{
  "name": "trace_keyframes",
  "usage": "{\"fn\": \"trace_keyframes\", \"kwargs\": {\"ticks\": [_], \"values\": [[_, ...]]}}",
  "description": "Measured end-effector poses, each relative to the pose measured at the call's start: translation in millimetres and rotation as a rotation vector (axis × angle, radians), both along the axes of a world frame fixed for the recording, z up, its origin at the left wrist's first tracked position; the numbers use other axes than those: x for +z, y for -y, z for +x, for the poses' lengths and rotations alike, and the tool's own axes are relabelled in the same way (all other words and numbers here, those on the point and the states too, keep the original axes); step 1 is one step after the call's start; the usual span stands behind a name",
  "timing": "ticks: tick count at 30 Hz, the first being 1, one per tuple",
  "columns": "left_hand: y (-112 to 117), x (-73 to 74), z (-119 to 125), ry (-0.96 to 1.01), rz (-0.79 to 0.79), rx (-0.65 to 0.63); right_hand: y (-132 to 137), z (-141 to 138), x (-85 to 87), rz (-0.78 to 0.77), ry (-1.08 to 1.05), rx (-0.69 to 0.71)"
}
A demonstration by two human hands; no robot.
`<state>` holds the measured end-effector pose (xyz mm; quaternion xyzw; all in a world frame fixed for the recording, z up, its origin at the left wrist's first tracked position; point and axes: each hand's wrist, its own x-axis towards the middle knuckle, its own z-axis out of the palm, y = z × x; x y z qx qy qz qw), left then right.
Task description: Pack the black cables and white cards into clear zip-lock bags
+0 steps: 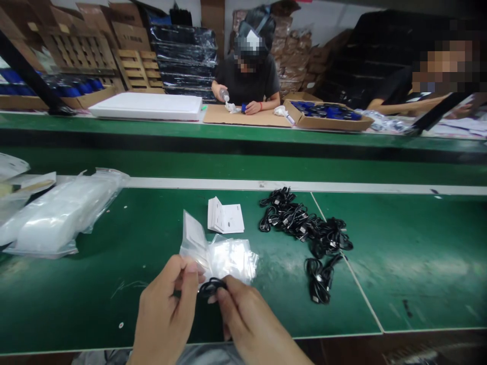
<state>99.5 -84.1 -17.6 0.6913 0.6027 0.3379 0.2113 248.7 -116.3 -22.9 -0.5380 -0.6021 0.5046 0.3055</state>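
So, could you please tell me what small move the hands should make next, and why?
Probably ease the coiled black cable into the clear bag: the right hand pinches the cable close to the bag, which the left hand holds.

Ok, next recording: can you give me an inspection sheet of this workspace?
Surface: green tabletop, scuffed in places, crossed by a pale seam.
Job's things: one raised clear bag, stacked clear bags, white leaflets behind them.
Clutter: bulky plastic packs at the left.
Grips: left hand pinches the raised clear bag; right hand holds a coiled black cable close by.
Cables: tangled cable pile right of the leaflets, smaller bunch at its near end.
Surroundings: two people beyond, carton of blue items, wooden pallets.
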Motion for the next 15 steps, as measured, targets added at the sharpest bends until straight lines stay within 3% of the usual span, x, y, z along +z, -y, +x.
{"fn": "trace_keyframes", "kwargs": {"ticks": [3, 7, 10, 13, 15], "values": [[-0.5, 1.1, -1.4, -0.075, 0.115, 0.047, -0.5, -12.9, 7.2, 0.028, 0.038, 0.109], [-3.9, 3.1, -5.4, -0.109, 0.121, 0.118, 1.0, -15.4, 6.9, 0.000, 0.144, 0.020], [-5.7, 8.1, -5.3, 0.023, -0.025, 0.108, 2.9, -9.0, 5.3, 0.073, 0.127, 0.165], [-6.7, 14.0, -2.1, 0.300, -0.324, -0.014, 3.4, -3.3, 8.4, 0.192, -0.050, 0.413], [-7.6, 16.2, -1.6, 0.414, -0.442, -0.079, 2.4, -2.3, 12.6, 0.212, -0.121, 0.449]]}}
